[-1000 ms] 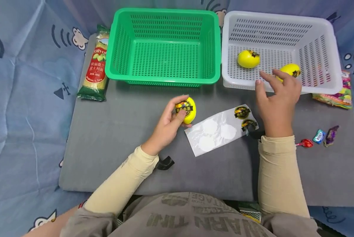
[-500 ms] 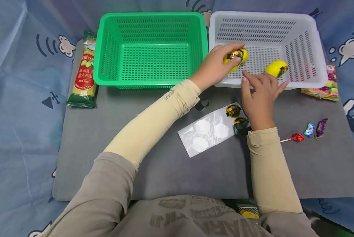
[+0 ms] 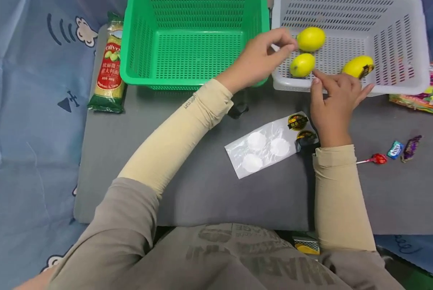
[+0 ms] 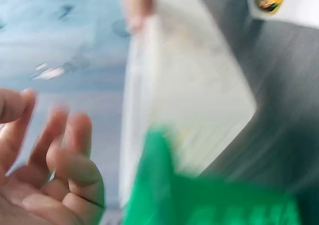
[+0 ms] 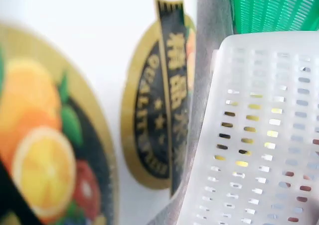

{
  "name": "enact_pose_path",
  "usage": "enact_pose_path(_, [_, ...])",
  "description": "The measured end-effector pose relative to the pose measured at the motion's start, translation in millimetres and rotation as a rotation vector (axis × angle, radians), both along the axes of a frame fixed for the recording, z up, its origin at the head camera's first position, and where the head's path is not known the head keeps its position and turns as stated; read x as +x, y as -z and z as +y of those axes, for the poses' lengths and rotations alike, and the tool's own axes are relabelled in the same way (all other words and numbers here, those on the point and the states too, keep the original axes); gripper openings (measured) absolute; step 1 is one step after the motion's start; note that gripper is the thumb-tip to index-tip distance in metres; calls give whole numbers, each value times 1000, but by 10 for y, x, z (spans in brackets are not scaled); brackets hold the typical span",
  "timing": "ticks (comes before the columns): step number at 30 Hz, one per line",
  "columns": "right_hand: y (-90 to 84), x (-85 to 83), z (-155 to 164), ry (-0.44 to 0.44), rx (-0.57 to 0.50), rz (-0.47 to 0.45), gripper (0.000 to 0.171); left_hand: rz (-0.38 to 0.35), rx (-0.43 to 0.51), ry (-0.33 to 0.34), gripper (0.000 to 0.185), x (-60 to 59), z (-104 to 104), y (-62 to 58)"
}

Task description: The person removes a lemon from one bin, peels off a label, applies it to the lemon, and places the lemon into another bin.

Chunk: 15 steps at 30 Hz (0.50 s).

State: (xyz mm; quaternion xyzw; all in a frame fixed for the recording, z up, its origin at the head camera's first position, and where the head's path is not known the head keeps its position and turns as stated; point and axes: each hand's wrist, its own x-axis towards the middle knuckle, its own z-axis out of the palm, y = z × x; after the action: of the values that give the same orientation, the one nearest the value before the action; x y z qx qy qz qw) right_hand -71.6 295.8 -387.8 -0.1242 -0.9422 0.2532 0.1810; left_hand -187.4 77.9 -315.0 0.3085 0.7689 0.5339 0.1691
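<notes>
lemon (image 3: 302, 65) | yellow, oval, smooth | in white basket (image 3: 401, 82)

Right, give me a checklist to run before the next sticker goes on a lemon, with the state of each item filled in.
1. Lemons in the white basket: ok, three lie inside: front lemon, back lemon, right lemon.
2. Left hand free: ok, it holds nothing; the wrist view shows empty fingers.
3. Right hand free: ok, it rests on the basket's front rim, holding nothing.
4. Stickers left on the sticker sheet: ok, two remain beside three blank circles.
5. Which lemons lack a sticker: cannot tell; only the right lemon shows one.
6. Green basket: ok, nothing shows inside.
</notes>
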Motion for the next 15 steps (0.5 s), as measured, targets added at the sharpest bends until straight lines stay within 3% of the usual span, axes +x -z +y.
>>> enact_pose_path(2, [-66, -22, 52, 11, 4, 14, 46, -30, 80, -44, 21, -10, -175, -108])
enact_pose_path(5, [-155, -32, 132, 36, 7, 51, 46, -78, 171, -145, 18, -10, -481, -283])
enact_pose_path(8, [-170, 65, 215, 78, 3, 62, 46, -120, 273, -235, 16, 101, -780, -332])
enact_pose_path(12, [-119, 177, 297, 91, 0, 35, 47, -173, 382, -356, 11, 450, -1136, -123])
enact_pose_path(14, [-137, 218, 287, 76, -6, 17, 48, -138, 411, -419, 10, 669, -1289, 50])
enact_pose_path(15, [-159, 245, 263, 65, -13, 15, 48, -71, 410, -457, 12, 778, -1361, 142])
